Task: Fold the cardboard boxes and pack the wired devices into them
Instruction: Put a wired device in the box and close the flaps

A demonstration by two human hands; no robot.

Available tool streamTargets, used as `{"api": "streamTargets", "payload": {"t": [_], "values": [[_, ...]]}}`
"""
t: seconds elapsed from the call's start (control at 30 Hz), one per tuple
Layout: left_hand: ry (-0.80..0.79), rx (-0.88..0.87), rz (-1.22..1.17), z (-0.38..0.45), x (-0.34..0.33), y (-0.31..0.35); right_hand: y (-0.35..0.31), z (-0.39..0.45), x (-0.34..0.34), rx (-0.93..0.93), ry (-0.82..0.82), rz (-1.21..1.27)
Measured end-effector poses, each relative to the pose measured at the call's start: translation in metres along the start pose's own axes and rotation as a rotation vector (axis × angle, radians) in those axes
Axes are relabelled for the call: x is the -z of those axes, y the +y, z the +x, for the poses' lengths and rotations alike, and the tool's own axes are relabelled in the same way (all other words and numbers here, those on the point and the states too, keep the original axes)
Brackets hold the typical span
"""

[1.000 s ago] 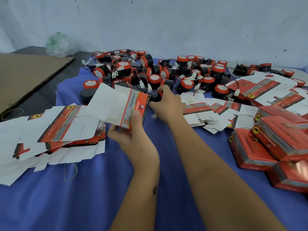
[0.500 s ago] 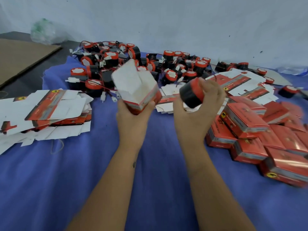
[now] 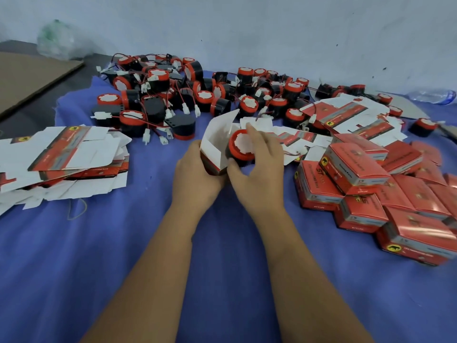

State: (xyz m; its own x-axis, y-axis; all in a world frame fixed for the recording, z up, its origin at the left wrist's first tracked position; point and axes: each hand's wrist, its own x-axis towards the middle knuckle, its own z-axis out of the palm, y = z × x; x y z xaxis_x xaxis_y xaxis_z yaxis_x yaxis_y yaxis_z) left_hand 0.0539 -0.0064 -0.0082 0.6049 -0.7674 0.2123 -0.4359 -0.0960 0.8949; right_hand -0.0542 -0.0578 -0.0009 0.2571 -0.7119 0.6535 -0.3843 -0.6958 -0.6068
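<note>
My left hand (image 3: 197, 177) grips a folded red and white cardboard box (image 3: 215, 144) with its white top flaps standing open. My right hand (image 3: 259, 169) holds a round black device with a red rim (image 3: 241, 147) at the box's open mouth, thumb under it and fingers over its white face. A heap of the same wired devices (image 3: 197, 95) lies behind, on the blue cloth. Flat unfolded boxes (image 3: 64, 154) are stacked at the left. Closed red boxes (image 3: 371, 184) are piled at the right.
More flat box blanks (image 3: 346, 115) lie behind the closed boxes. A brown cardboard sheet (image 3: 29, 75) covers the far left, with a clear plastic bag (image 3: 57, 43) by the wall. A plastic bottle (image 3: 432, 95) lies at the far right. A rubber band (image 3: 76, 209) lies on the cloth.
My right hand picked a device from the heap, lifted it, then brought it down to the box's open mouth. My left hand turned the box upright and lowered it.
</note>
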Motion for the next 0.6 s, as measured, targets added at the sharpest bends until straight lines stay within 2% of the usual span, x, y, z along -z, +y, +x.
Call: {"api": "streamTargets", "payload": {"t": [0.1, 0.17, 0.27, 0.4, 0.6], "values": [[-0.026, -0.03, -0.01, 0.0, 0.001, -0.002, -0.005, 0.002, 0.007, 0.126, 0.238, -0.071], [-0.062, -0.042, -0.012, 0.001, 0.001, -0.004, -0.007, 0.001, 0.007, 0.256, 0.305, -0.094], [-0.091, -0.059, 0.008, 0.001, 0.0, -0.003, -0.009, 0.0, 0.001, 0.371, 0.184, -0.122], [-0.082, -0.05, -0.031, -0.001, 0.0, -0.003, -0.011, -0.006, -0.002, 0.246, -0.08, -0.023], [-0.092, -0.059, 0.023, 0.001, 0.004, -0.005, -0.01, -0.005, 0.004, 0.163, -0.166, 0.031]]}}
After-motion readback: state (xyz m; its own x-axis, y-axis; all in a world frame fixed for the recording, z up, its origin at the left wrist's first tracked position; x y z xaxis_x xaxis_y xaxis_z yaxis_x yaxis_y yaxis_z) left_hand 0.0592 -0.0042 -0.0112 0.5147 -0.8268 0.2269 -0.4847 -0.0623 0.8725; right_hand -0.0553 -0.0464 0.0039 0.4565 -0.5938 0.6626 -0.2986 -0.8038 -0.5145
